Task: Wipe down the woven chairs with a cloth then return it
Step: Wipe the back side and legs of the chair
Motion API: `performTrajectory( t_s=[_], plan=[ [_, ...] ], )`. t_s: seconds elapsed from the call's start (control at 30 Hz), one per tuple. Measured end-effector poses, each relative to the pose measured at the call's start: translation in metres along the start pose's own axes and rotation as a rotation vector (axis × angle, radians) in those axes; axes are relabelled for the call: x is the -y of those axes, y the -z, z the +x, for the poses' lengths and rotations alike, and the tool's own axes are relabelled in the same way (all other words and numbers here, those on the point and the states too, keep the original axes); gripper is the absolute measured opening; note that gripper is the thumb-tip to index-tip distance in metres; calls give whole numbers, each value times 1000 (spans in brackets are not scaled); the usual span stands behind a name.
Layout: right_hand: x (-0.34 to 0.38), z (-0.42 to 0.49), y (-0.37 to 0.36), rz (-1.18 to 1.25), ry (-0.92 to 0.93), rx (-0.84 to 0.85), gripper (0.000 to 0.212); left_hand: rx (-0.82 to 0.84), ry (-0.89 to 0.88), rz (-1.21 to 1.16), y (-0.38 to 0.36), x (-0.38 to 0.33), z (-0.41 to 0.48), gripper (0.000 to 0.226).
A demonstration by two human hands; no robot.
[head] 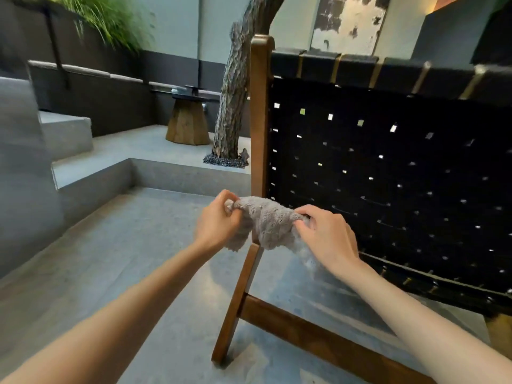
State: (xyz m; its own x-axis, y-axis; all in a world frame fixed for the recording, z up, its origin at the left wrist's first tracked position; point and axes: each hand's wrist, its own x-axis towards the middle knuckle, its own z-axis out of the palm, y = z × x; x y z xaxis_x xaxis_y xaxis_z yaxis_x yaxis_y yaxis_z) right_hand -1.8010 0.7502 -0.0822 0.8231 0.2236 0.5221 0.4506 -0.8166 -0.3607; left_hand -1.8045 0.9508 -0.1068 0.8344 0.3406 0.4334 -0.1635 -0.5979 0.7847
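Note:
A woven chair with a black strap back and brown wooden frame fills the right half of the head view, seen from behind. A fluffy grey cloth is stretched between both hands in front of the chair's left rear post, at the lower edge of the woven back. My left hand pinches the cloth's left end. My right hand grips its right end, next to the black weave. Part of the cloth hangs down behind my right hand.
Grey concrete floor lies below, with steps rising at the left. A tree trunk stands beyond the chair post. A small wooden-based side table sits on the raised level. Dark planter wall with grass at back left.

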Motion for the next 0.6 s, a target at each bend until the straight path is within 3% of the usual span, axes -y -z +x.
performTrajectory(
  t_s=[0.27,0.6],
  plan=[
    [60,76,37,501,23,-266,16,-23,-76,-451,57,-78,61,24],
    [63,118,0,721,122,-337,12,-140,-196,-600,16,-75,88,35]
  ],
)
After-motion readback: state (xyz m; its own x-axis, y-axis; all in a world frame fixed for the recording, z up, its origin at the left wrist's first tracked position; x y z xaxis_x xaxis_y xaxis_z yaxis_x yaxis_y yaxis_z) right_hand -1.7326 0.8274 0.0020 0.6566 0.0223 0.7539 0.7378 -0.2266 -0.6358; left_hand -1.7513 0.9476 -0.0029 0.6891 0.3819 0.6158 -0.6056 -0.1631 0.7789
